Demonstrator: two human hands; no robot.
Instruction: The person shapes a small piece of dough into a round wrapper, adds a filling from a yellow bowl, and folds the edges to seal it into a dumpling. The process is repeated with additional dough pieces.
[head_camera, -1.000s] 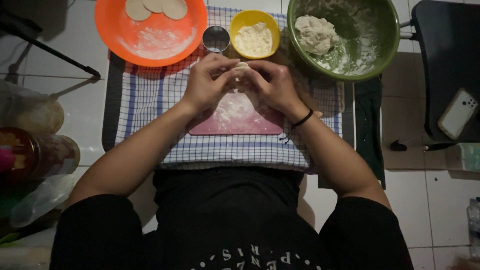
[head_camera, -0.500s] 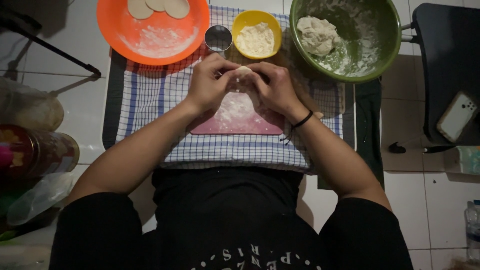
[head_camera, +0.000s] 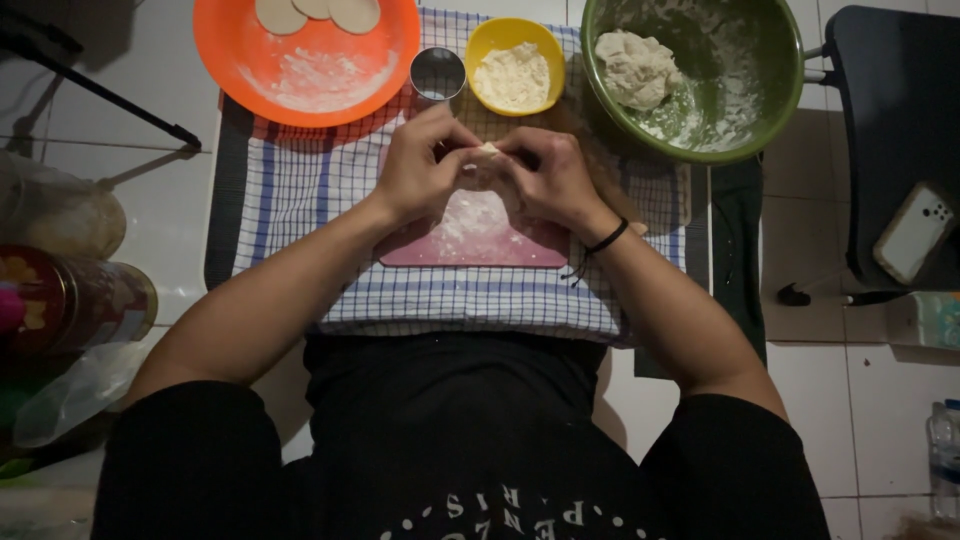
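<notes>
Just one view here, a head cam looking pretty much straight down over the person's own chest and forearms. It sits fairly close: the checked cloth (head_camera: 300, 190) fills the middle, the orange plate (head_camera: 250, 80) and green bowl (head_camera: 760, 110) get clipped by the top edge, and tiled floor (head_camera: 880, 400) shows off to the right. No second view to compare against.

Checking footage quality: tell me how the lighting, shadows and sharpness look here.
Head view: dim overall, brightest on the orange plate and green bowl; left edge and lower torso sink into shadow; both hands read sharp around the small dough piece; slight wide-angle bending at edges.
</notes>
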